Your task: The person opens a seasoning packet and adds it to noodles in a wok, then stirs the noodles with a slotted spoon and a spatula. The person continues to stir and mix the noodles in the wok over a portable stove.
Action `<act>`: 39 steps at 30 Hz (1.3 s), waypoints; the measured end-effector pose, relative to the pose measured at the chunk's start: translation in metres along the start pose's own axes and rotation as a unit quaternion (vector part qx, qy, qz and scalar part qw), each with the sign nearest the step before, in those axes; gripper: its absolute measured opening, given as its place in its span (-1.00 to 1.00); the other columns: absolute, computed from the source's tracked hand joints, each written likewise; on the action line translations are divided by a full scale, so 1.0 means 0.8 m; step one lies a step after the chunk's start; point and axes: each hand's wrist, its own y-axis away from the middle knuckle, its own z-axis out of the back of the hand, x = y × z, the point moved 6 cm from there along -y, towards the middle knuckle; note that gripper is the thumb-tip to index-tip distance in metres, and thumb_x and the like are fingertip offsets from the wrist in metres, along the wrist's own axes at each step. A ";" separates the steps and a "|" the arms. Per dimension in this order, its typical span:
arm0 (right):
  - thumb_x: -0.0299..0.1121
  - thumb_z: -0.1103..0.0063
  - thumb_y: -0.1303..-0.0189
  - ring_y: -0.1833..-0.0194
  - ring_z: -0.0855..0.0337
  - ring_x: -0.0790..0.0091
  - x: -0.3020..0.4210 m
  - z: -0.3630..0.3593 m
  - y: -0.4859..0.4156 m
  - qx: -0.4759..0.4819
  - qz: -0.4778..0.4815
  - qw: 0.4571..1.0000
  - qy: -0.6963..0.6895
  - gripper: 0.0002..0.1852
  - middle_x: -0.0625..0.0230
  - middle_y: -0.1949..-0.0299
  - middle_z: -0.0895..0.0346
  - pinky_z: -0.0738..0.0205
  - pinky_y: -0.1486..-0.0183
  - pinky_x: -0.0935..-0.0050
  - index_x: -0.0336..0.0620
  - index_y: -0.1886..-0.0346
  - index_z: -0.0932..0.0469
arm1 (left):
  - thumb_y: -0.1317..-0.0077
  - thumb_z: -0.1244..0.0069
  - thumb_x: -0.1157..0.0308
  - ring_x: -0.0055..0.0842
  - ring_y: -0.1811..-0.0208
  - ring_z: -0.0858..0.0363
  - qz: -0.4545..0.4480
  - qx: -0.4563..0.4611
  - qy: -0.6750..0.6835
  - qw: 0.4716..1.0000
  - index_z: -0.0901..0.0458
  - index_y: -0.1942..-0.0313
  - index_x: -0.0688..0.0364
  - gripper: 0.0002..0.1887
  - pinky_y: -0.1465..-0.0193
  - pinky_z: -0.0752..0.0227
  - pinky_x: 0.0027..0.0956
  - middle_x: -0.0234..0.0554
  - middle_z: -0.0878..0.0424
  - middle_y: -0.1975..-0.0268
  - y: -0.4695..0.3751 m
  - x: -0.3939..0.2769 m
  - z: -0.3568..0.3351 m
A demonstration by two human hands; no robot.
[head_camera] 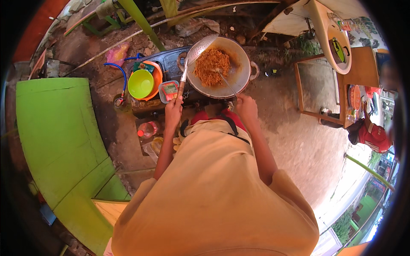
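In front of me a large metal wok (241,75) with two loop handles sits on a dark stove (173,65). Reddish-brown shredded food (211,67), perhaps noodles, is heaped in its middle. My left hand (173,112) grips the wooden handle of a perforated skimmer (201,48), whose bowl hangs over the wok's left rim. My right hand (247,108) holds the thin metal handle of a stirring utensil (228,84); its far end is buried in the food.
Left of the wok stand a lime-green bowl (141,84) in an orange basin (157,75) and a small plastic tub (168,99) with packets. A blue gas hose (124,76) runs to a regulator (119,101). A green bench (57,137) is at left; a person (373,136) is at right by a wooden table (342,92).
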 end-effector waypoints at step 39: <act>-0.37 -0.21 -0.19 0.17 -0.71 -0.06 -0.006 0.030 -0.012 0.025 0.011 0.999 0.022 -0.77 0.06 0.26 -0.70 -0.59 0.05 0.09 0.05 0.11 -0.75 | -0.44 0.00 0.04 -0.75 0.74 -0.23 0.029 -0.015 0.021 0.999 -0.53 0.34 0.23 -0.60 0.71 -0.03 -0.55 -0.50 -0.32 0.65 0.003 -0.006 -0.027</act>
